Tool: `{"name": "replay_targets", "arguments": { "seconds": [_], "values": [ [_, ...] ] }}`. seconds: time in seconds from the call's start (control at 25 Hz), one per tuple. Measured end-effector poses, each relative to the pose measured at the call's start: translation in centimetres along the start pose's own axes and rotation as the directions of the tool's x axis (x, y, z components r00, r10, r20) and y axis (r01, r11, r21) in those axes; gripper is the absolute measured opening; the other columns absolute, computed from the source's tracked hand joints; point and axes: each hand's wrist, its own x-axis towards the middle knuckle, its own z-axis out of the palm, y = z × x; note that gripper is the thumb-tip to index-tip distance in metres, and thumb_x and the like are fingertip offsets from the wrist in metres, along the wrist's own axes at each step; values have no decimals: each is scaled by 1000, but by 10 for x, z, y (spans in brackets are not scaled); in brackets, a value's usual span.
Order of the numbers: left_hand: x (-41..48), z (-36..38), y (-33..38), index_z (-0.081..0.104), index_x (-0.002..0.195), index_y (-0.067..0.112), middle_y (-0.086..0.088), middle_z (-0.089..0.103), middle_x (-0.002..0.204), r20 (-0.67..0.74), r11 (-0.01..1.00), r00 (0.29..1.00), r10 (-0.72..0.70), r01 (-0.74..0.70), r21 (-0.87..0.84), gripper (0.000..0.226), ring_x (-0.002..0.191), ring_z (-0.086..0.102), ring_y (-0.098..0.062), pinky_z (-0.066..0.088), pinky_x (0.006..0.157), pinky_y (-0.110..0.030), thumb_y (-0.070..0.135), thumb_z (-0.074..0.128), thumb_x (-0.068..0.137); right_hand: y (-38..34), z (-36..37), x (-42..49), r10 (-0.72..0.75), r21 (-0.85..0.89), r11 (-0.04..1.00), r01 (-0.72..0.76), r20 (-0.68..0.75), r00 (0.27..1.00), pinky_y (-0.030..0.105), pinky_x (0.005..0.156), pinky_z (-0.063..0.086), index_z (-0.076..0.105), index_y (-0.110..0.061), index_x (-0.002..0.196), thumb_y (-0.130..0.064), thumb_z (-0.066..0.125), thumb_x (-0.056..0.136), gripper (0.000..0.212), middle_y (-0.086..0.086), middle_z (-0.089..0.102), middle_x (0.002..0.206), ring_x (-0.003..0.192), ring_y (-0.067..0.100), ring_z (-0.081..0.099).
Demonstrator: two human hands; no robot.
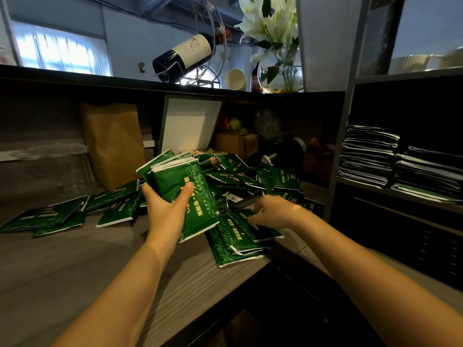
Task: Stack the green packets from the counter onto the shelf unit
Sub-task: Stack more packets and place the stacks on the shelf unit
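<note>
Currently gathering; this batch has not gone to the shelf yet.
Left hand [165, 211] clamped on bundle of green packets [180, 181]; right hand [273, 212] on a loose packet [236, 217] (grip blurred, cannot tell). Pile [250, 176] on counter [75, 266] at 12. Next: pinch, add, carry to shelf unit [342, 146] at 3 o'clock, which holds flat stacks [368, 154].

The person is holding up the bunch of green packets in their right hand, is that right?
Not quite. The head view shows the left hand holding up the bunch of green packets. The right hand is lower down, on the loose packets lying on the counter.
</note>
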Motion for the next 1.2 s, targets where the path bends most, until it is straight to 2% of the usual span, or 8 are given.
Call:
{"name": "replay_targets", "arguments": {
  "seconds": [0.16, 0.44, 0.52, 0.6, 0.72, 0.84, 1.04, 1.2],
  "values": [
    [3, -3, -4, 28, 140, 22, -6, 51, 134, -34, 999, 999, -6, 4, -48, 77, 117, 55, -26, 45, 100, -51, 29, 74, 79, -4, 2, -8, 18, 68, 997, -22, 67, 998, 34, 106, 37, 34, -8, 141, -38, 66, 85, 71, 10, 40, 146, 131, 27, 42],
    [7, -4, -8, 31, 138, 20, -6, 52, 131, -65, 996, 997, -28, 22, -86, 69, 115, 56, -26, 47, 98, -46, 21, 72, 82, 6, 1, -3, 78, 461, 885, -55, -31, 996, 29, 95, 43, 23, -9, 146, -5, 70, 80, 81, 14, 43, 140, 122, 28, 47],
    [7, -3, -9, 30, 138, 20, -6, 52, 131, -62, 996, 997, -35, 30, -79, 70, 115, 56, -26, 47, 98, -47, 22, 72, 82, 8, -3, 1, 109, 575, 818, -22, -116, 987, 30, 96, 45, 27, -5, 145, 2, 69, 78, 80, 16, 46, 138, 121, 28, 49],
    [7, -1, -9, 28, 140, 18, -6, 51, 133, -52, 996, 997, -54, 50, -69, 75, 116, 55, -25, 45, 100, -48, 23, 73, 81, 10, -6, 4, 145, 708, 702, 75, -246, 958, 33, 89, 50, 49, -3, 131, 4, 67, 79, 56, 15, 59, 125, 105, 24, 58],
    [4, 8, -9, 24, 143, 15, -7, 48, 137, -47, 996, 995, -86, 84, -36, 80, 119, 53, -26, 45, 101, -47, 23, 73, 80, -3, -6, -2, 130, 570, 783, 249, -542, 830, 32, 81, 50, 64, -14, 111, -4, 66, 80, 33, 1, 66, 102, 94, 18, 60],
    [-7, 22, -8, 15, 145, 13, -10, 41, 144, -49, 993, 992, -120, 119, -20, 83, 126, 47, -28, 40, 100, -34, 27, 70, 84, -32, 9, -13, -67, 398, 805, 440, -676, 734, 32, 85, 50, 67, -17, 108, -8, 64, 79, 31, 2, 68, 103, 94, 17, 62],
    [-24, 31, 0, 4, 149, 11, -10, 31, 151, -71, 985, 983, -167, 164, -45, 81, 132, 38, -25, 30, 92, -26, 44, 52, 92, -57, 31, -25, -329, 293, 755, 587, -605, 725, 16, 89, 38, 59, -12, 126, -20, 60, 89, 38, 2, 58, 120, 106, 12, 55],
    [-16, 27, -2, -6, 150, 11, -12, 23, 155, -46, 969, 968, -245, 244, -20, 101, 139, 29, -27, 30, 102, -31, 39, 66, 84, -57, 28, -27, -441, 373, 685, 626, -472, 763, 16, 91, 37, 59, -5, 125, -4, 41, 87, 42, 8, 59, 123, 112, 13, 51]
  ]
}}
